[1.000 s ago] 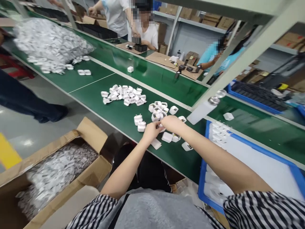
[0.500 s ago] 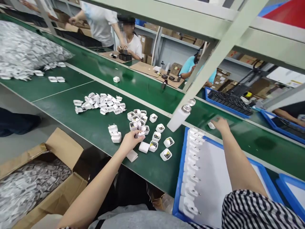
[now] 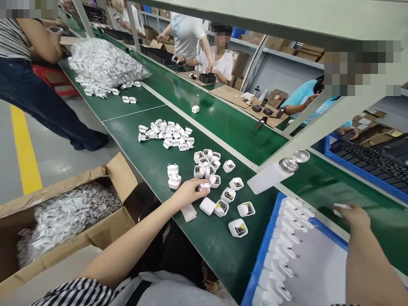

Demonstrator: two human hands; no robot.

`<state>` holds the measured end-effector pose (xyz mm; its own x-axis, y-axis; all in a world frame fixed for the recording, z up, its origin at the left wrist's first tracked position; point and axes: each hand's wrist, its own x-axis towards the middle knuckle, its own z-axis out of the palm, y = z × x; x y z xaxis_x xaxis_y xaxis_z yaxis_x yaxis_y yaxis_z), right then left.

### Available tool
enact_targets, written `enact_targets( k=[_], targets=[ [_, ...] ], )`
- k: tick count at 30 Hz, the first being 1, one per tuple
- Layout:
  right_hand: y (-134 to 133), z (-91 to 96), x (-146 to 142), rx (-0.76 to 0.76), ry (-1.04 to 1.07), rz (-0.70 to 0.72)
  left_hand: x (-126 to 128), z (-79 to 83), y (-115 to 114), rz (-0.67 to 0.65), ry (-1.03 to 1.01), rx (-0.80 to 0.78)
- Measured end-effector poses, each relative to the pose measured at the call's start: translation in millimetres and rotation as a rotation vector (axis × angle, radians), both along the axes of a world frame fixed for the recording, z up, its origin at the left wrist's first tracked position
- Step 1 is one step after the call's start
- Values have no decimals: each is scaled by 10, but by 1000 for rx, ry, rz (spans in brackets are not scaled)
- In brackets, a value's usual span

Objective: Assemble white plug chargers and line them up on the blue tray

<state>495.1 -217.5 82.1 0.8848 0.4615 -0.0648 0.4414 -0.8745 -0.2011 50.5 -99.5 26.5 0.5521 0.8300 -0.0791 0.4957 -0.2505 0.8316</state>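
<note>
My left hand [image 3: 191, 192] is closed on a small white plug cap [image 3: 204, 186], right beside a cluster of open white charger housings [image 3: 204, 162]. Several more housings [image 3: 228, 195] lie apart, yellow and dark parts showing inside. A closed white block [image 3: 207, 206] sits just below my left fingertips. Far to the right, over the green belt, my right hand [image 3: 357, 217] has its fingers on a white charger piece [image 3: 342, 208], partly hidden by the hand. A loose pile of pronged plug caps [image 3: 170, 135] lies beyond my left hand, and two white pieces [image 3: 174, 176] stand nearer.
A white pump bottle [image 3: 270, 177] stands by the metal post. A blue tray [image 3: 266, 248] holds a row of white chargers. At left are an open carton [image 3: 123, 176] of white parts and a large bagged heap [image 3: 103, 63]. Co-workers [image 3: 219, 59] sit across the belt.
The view has swung left and tilted. My right hand now has the white piece at its fingertips, having been reaching beside it on the belt. My left hand keeps its hold.
</note>
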Motion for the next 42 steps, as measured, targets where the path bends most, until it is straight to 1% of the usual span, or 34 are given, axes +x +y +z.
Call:
enact_targets(
  k=[2,3,4,5,6,7,8,9,11,12,13,14,15,17,20,22,23,25,27,29,31,32,33,35,37,38,42],
  targets=[
    [-30,151,-98,73,20,-117,16,-7,-13,28,-49,-21],
    [-47,247,-192,139,14,-171,28,-3,-21,41,-69,-34],
    [-68,351,-315,231,0,-166,42,4,-28,54,-83,-45],
    [-90,457,-466,313,-8,-133,59,15,-34,66,-89,-54],
    [-114,557,-642,356,-10,-68,76,29,-39,77,-88,-57],
    [-139,644,-839,347,1,11,93,42,-43,88,-82,-54],
    [-161,711,-1052,307,28,129,107,54,-45,96,-70,-48],
    [-181,752,-1277,302,51,278,117,62,-47,100,-55,-39],
    [-203,751,-1745,262,146,673,124,68,-46,90,-27,-2],
    [-203,711,-1976,208,206,861,121,66,-43,77,-13,28],
    [-195,651,-2197,116,271,1015,116,63,-37,61,3,64],
    [-180,576,-2400,23,319,1131,111,60,-29,37,23,101],
    [-159,491,-2582,-54,340,1216,108,56,-19,10,47,137],
    [-105,313,-2865,-186,312,1329,109,52,1,-33,102,185],
    [-26,84,-3103,-267,187,1380,125,44,12,-49,142,203],
    [9,1,-3179,-271,99,1372,125,28,4,-40,139,201],
    [23,-10,-3204,-280,61,1367,119,16,-1,-33,132,196],
    [57,32,-3237,-332,-3,1361,91,-19,-5,-19,91,149],
    [130,141,-3250,-383,-64,1353,56,-62,8,-10,6,61],
    [269,267,-3250,-357,-144,1322,26,-102,36,-7,-87,-30],
    [469,361,-3252,-285,-225,1278,10,-128,70,-3,-137,-74],
    [580,387,-3259,-273,-242,1271,6,-135,86,-2,-147,-83],
    [690,399,-3274,-300,-242,1283,4,-139,99,-3,-150,-88],
    [885,390,-3327,-439,-208,1334,0,-140,117,-11,-157,-94],
    [1019,353,-3399,-582,-175,1363,-8,-142,124,-24,-175,-110],
    [1059,329,-3433,-626,-171,1362,-14,-145,124,-31,-187,-121],
    [1090,236,-3502,-656,-176,1338,-31,-175,125,-68,-242,-164]
  ],
)
